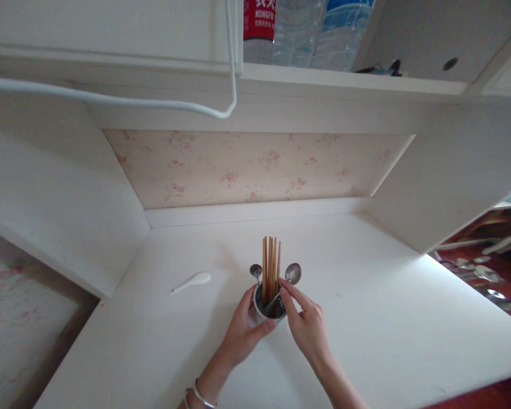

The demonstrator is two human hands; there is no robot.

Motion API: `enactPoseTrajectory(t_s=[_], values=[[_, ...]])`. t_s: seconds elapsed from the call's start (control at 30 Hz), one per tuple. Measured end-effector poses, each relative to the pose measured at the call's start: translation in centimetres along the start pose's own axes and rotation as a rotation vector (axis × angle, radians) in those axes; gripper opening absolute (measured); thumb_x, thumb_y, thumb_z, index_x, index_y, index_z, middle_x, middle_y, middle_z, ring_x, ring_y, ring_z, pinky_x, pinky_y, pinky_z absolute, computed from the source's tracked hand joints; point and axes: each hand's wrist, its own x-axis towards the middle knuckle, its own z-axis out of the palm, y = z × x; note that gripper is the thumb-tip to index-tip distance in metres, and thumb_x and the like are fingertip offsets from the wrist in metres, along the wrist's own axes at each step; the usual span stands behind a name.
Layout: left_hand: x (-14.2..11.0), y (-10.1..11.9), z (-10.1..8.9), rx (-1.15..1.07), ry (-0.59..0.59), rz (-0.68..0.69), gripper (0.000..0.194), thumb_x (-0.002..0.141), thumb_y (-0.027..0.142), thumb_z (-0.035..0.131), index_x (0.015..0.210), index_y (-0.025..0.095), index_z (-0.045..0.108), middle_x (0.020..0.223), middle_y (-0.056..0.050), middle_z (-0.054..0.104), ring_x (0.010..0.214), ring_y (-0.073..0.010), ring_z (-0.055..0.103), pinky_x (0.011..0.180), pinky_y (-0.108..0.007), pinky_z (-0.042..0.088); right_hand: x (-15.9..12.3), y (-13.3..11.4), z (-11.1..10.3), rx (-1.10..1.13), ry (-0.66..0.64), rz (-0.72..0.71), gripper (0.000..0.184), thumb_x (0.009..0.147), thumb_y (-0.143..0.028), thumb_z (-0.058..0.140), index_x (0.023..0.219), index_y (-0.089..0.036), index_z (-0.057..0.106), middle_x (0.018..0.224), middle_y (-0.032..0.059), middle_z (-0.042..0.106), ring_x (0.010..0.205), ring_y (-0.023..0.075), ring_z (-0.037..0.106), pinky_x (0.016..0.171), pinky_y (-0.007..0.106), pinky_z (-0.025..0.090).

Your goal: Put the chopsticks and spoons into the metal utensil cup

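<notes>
My left hand (246, 330) is wrapped around the side of a round cup (260, 312) with a pale rim and dark inside. Several wooden chopsticks (270, 264) stand upright in it. A small metal spoon (256, 270) leans out on the left of the cup. On the right, a larger metal spoon (293, 273) slants out of the cup, its bowl upward. The fingertips of my right hand (307, 321) pinch this spoon's handle near the cup's rim. To the left, apart from both hands, a white soup spoon (192, 281) lies on the white tabletop (162, 341).
A floral back panel (255, 167) and white side walls (409, 170) enclose the table. Overhead, a shelf (323, 76) holds plastic bottles (300, 31), and a white cable (145, 103) hangs below the cabinet. Blurred clutter (481, 272) shows beyond the right edge.
</notes>
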Motion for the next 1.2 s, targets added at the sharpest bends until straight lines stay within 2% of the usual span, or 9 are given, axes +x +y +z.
enactPoseTrajectory(t_s=[0.17, 0.3, 0.4, 0.57, 0.73, 0.83, 0.97, 1.1, 1.2], values=[[0.1, -0.1, 0.0, 0.006, 0.007, -0.004, 0.07, 0.075, 0.029, 0.074, 0.136, 0.02, 0.042, 0.137, -0.012, 0.052, 0.125, -0.0289, 0.048, 0.108, -0.044, 0.036, -0.5, -0.1, 0.4, -0.015, -0.033, -0.066, 0.03, 0.092, -0.037, 0.052, 0.109, -0.023, 0.071, 0.117, 0.0072, 0.069, 0.108, 0.0244, 0.065, 0.089, 0.033, 0.056], [0.0, -0.2, -0.1, 0.02, 0.008, -0.01, 0.069, 0.075, 0.028, 0.074, 0.135, 0.021, 0.042, 0.136, -0.011, 0.053, 0.125, -0.0286, 0.048, 0.108, -0.043, 0.036, -0.5, -0.1, -0.1, 0.019, -0.104, -0.02, 0.029, 0.091, -0.039, 0.052, 0.105, -0.025, 0.073, 0.115, 0.0065, 0.07, 0.104, 0.0252, 0.067, 0.083, 0.032, 0.059], [0.0, -0.2, -0.2, 0.032, 0.004, -0.011, 0.067, 0.075, 0.028, 0.074, 0.134, 0.022, 0.043, 0.135, -0.01, 0.054, 0.124, -0.028, 0.049, 0.107, -0.043, 0.037, -0.8, 0.4, -0.4, 0.046, -0.137, 0.0, 0.029, 0.09, -0.041, 0.054, 0.104, -0.025, 0.074, 0.113, 0.0072, 0.071, 0.115, 0.0278, 0.06, 0.092, 0.037, 0.055], [0.1, -0.1, -0.1, 0.046, 0.009, -0.016, 0.069, 0.074, 0.028, 0.074, 0.136, 0.023, 0.042, 0.137, -0.01, 0.053, 0.126, -0.0285, 0.048, 0.109, -0.044, 0.035, -3.0, 2.2, -0.7, 0.176, -0.083, -0.012, 0.027, 0.088, -0.038, 0.058, 0.107, -0.026, 0.073, 0.133, 0.0095, 0.057, 0.122, 0.03, 0.055, 0.098, 0.043, 0.05], [0.1, 0.4, 0.0, 0.036, -0.002, -0.019, 0.069, 0.074, 0.03, 0.075, 0.135, 0.023, 0.043, 0.138, -0.01, 0.052, 0.126, -0.0295, 0.048, 0.108, -0.044, 0.036, -4.7, 4.6, -1.3, 0.266, -0.041, 0.04, 0.023, 0.089, -0.035, 0.058, 0.103, -0.026, 0.073, 0.136, 0.0088, 0.056, 0.124, 0.0308, 0.052, 0.104, 0.05, 0.044], [0.1, 0.7, 0.0, 0.035, -0.013, -0.009, 0.069, 0.075, 0.033, 0.073, 0.136, 0.022, 0.044, 0.138, -0.011, 0.052, 0.126, -0.0296, 0.048, 0.109, -0.044, 0.035, -4.3, 5.4, -1.3, 0.272, -0.094, 0.065, 0.03, 0.087, -0.035, 0.06, 0.115, -0.027, 0.067, 0.137, 0.0084, 0.054, 0.127, 0.0307, 0.049, 0.106, 0.053, 0.039], [0.1, 1.0, 0.2, 0.035, -0.02, -0.021, 0.073, 0.075, 0.04, 0.073, 0.139, 0.021, 0.043, 0.139, -0.011, 0.051, 0.128, -0.0316, 0.046, 0.109, -0.045, 0.034, -2.4, 4.5, -0.2, 0.288, -0.233, 0.006, 0.066, 0.075, -0.035, 0.074, 0.135, -0.026, 0.048, 0.139, 0.0104, 0.052, 0.128, 0.0324, 0.048, 0.106, 0.053, 0.038], [-0.2, 1.5, 0.0, 0.087, -0.058, -0.026, 0.076, 0.075, 0.043, 0.072, 0.141, 0.023, 0.041, 0.142, -0.01, 0.048, 0.132, -0.0314, 0.041, 0.112, -0.045, 0.03, -1.2, 2.9, 0.8, 0.362, -0.338, -0.041, 0.05, 0.074, -0.033, 0.075, 0.12, -0.022, 0.058, 0.118, 0.0099, 0.065, 0.108, 0.0302, 0.061, 0.093, 0.043, 0.05], [-0.5, 2.1, -1.6, 0.227, -0.107, -0.026, 0.077, 0.072, 0.044, 0.074, 0.14, 0.024, 0.044, 0.144, -0.01, 0.045, 0.133, -0.0301, 0.04, 0.112, -0.043, 0.03, -1.1, 3.0, 0.9, 0.371, -0.324, -0.04, 0.047, 0.073, -0.033, 0.076, 0.116, -0.023, 0.059, 0.114, 0.0085, 0.066, 0.105, 0.0302, 0.062, 0.091, 0.043, 0.05]])
